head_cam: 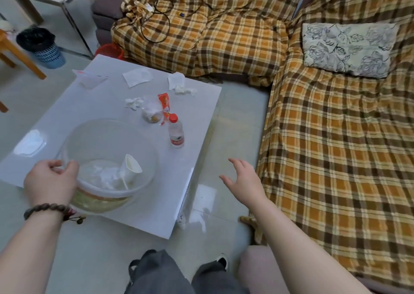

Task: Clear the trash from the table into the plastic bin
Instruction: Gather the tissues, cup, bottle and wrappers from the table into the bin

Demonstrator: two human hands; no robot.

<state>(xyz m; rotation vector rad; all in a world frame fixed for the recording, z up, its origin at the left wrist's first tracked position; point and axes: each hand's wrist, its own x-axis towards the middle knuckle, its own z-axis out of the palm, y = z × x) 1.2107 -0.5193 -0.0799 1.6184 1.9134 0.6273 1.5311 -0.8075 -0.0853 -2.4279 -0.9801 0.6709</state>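
Plastic bin (107,159): clear, round, on the near part of the white bench (192,105); its near rim is under the left hand.
Bin contents: a white paper cup (131,167) lying tilted, with crumpled white tissue beside it.
Left hand (50,181): fingers curled over the bin's near-left rim, clamped on it; beaded bracelet (48,209) at the wrist.
Right hand (243,177): empty, fingers spread apart, palm down, hovering past the bench's right edge above the floor, well apart from the bin.
Trash on the bench: water bottle (176,132) upright with a red cap, right of the bin; red wrapper (165,104) and a clear bag (152,113) just behind it; crumpled tissues (134,102) and flat napkins (137,76) farther back.
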